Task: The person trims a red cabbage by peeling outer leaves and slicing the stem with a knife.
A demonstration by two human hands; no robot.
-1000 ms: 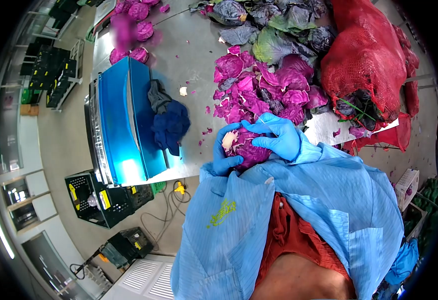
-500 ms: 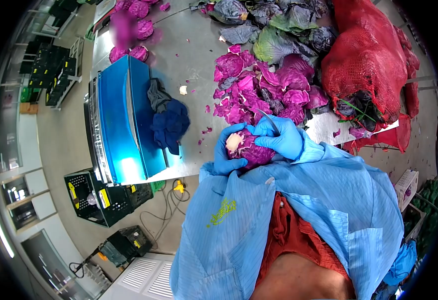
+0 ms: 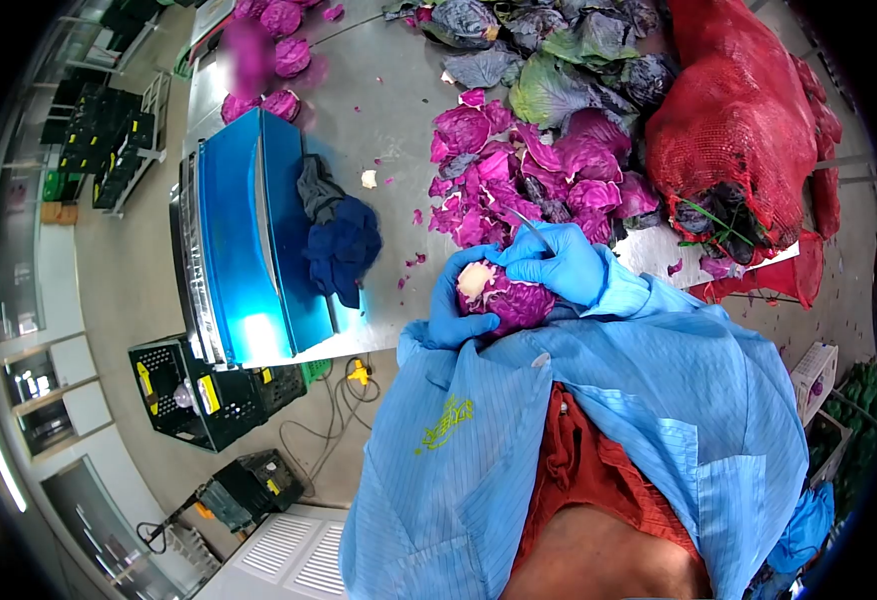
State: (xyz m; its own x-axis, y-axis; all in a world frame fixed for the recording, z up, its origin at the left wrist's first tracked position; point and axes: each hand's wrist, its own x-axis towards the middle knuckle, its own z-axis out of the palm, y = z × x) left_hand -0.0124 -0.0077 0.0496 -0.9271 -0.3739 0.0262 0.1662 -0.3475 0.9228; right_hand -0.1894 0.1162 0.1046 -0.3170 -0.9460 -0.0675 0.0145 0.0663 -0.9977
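Note:
A red cabbage (image 3: 519,303) with its pale cut stem facing left is held close to my chest, over the table's front edge. My left hand (image 3: 452,305), in a blue glove, wraps round its left side, thumb below and fingers above. In my right hand (image 3: 561,266), also gloved, is a knife (image 3: 532,229) whose thin blade points up and left, away from the cabbage. The right fingers are closed round the handle, which they hide, and rest at the cabbage's upper side. Loose purple cabbage leaves (image 3: 504,180) lie heaped just beyond my hands.
A shiny blue machine (image 3: 284,230) stands left on the metal table (image 3: 379,110), dark cloths (image 3: 344,240) against it. Trimmed cabbages (image 3: 284,20) sit far left, dark outer leaves (image 3: 569,50) at the back. A red net sack (image 3: 729,120) lies right. Black crates (image 3: 194,395) stand on the floor.
My right hand has shifted slightly up and left over the cabbage, and the knife has moved with it. The cabbage has moved slightly right in my left hand.

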